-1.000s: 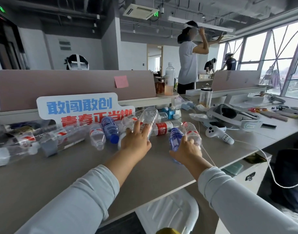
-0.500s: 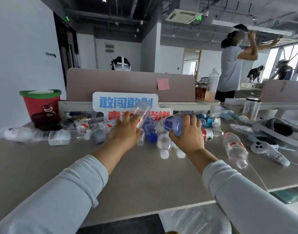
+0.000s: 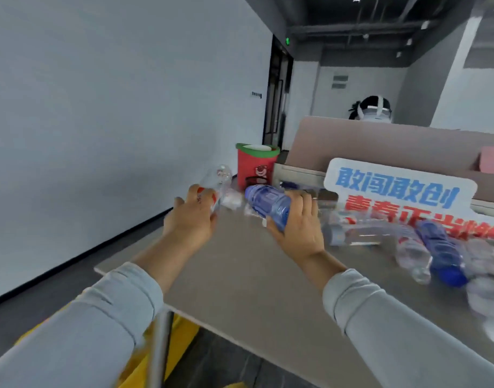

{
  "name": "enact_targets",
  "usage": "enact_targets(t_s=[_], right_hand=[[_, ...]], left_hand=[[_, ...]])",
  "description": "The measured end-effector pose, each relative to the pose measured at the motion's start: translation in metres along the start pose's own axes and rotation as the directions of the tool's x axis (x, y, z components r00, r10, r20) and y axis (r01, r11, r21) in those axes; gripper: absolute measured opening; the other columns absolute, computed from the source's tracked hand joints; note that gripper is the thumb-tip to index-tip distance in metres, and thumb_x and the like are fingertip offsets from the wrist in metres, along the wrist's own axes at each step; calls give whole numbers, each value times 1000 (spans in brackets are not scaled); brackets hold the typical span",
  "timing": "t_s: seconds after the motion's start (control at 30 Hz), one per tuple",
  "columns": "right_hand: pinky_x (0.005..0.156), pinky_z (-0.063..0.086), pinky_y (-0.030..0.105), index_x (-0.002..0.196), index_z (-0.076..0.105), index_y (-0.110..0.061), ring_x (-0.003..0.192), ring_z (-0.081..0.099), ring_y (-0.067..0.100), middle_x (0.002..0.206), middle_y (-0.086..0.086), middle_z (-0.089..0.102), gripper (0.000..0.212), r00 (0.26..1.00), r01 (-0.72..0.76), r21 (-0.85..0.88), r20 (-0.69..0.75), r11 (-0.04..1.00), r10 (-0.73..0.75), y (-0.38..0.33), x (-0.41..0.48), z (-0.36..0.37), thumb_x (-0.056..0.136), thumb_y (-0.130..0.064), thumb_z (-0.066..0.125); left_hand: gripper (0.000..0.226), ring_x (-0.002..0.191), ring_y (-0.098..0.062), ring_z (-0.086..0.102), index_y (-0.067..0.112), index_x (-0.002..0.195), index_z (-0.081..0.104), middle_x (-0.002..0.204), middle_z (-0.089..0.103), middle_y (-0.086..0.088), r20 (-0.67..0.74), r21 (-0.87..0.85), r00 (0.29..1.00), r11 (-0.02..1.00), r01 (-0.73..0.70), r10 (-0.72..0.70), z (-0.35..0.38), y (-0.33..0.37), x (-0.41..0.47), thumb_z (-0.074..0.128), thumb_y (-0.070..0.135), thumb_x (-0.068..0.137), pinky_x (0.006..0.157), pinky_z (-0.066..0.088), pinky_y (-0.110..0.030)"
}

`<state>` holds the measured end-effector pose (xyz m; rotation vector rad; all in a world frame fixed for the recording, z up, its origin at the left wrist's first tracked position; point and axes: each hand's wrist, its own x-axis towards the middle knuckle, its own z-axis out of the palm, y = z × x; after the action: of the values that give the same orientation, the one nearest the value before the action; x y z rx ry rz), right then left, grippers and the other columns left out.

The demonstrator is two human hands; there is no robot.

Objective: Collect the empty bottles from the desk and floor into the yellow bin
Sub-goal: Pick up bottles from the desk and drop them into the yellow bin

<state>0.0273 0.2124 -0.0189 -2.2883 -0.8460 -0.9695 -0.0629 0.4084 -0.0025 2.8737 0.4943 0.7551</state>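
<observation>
Plastic this thin likely handles light, crushable and a bit slick, so a mid-body hold suits. Left grip (image 3: 188, 219) wraps a clear bottle (image 3: 216, 179) with a red label; right grip (image 3: 296, 228) wraps a ribbed blue bottle (image 3: 268, 203), both raised above the worktop (image 3: 240, 275) corner. Yellow bin (image 3: 184, 337) shows below, partly hidden.

Grey-brown desk (image 3: 240, 289) — at its right, a heap of clear and blue bottles (image 3: 441, 256) on their sides. At the far end, an upright red tub (image 3: 255, 166) beside a lettered sign (image 3: 394, 191). Below the near corner, a yellow bin (image 3: 184, 337) on the floor (image 3: 58, 275).
</observation>
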Motion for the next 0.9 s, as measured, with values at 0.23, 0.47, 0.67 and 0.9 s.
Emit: enact_targets(t_s=[0.23,0.47,0.67,0.9], right_hand=[[83,46,44,120,48,3,100,49,40,115,23,51,59,978,132,279,118,951,-170,-110,23,104,76,-30,70],[79,50,46,124,40,-6,103,50,40,120,24,49,59,941,186,398,190,898,-279,-191,38,171,81,-41,58],[109,28,45,146,21,-21,140,12,34,156,14,-1,80,857,120,295,451,948,-248,-236,50,210,84,-51,61],[110,26,43,140,32,-15,139,20,30,155,11,17,56,874,100,288,432,953,-222,-231,33,232,90,-30,53]], left_hand=[[43,110,-37,43,22,135,33,140,29,-4,-34,138,958,948,286,-284,-27,-123,-25,40,39,97,76,45,-42],[46,113,-34,44,20,135,30,140,28,-5,-42,214,903,879,426,-428,-36,-195,-47,43,40,96,81,52,-43],[45,118,-34,44,23,135,32,142,28,-4,-31,228,879,853,470,-476,-32,-227,-53,43,41,96,84,50,-41],[46,120,-36,42,22,137,31,145,22,-5,48,229,868,851,472,-494,-4,-244,-47,43,40,96,84,49,-41]])
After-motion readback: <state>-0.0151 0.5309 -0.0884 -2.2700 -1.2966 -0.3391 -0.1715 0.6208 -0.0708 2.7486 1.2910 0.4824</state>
